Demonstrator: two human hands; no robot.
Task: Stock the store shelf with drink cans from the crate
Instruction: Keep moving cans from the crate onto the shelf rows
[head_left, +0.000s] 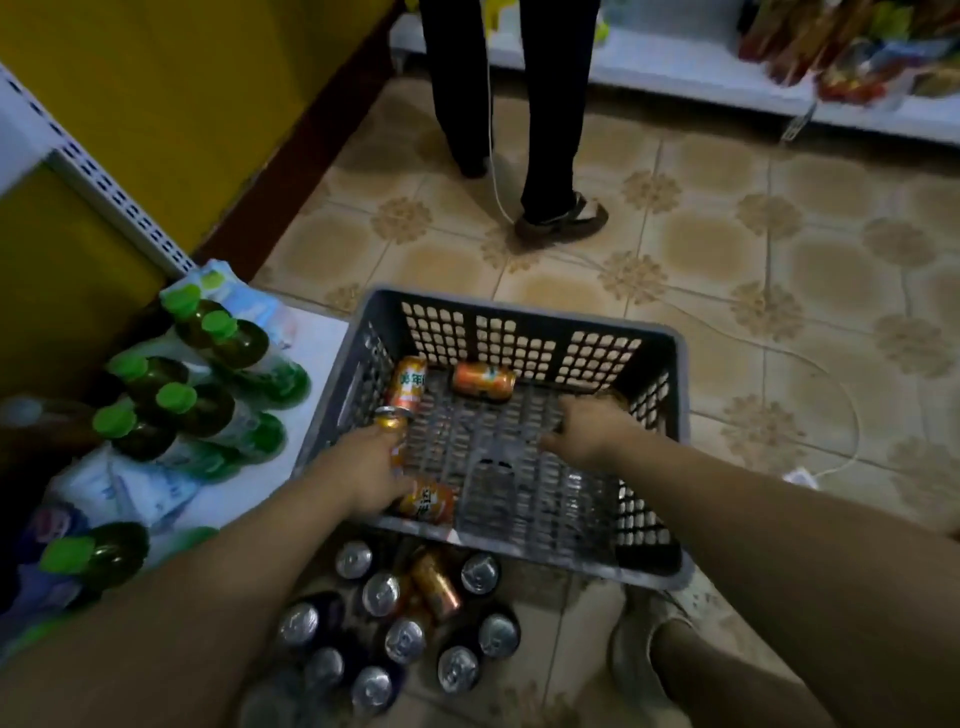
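A grey plastic crate (524, 317) sits on the tiled floor in front of me. Inside it, two orange drink cans lie near the far wall: one at the left (408, 383) and one in the middle (483, 382). A third orange can (431, 503) lies by the near wall. My left hand (363, 470) is inside the crate's left side and grips an upright orange can (390, 420) whose silver top shows above my fingers. My right hand (589, 431) reaches toward the crate's far right corner; its fingers are hidden behind the back of the hand.
Several upright cans with silver tops (382, 595) and one lying orange can (437, 586) stand on the floor before the crate. The low white shelf (317, 343) at left holds green-capped bottles (218, 405). A person's legs (550, 130) stand beyond; a white cable (831, 374) crosses the floor.
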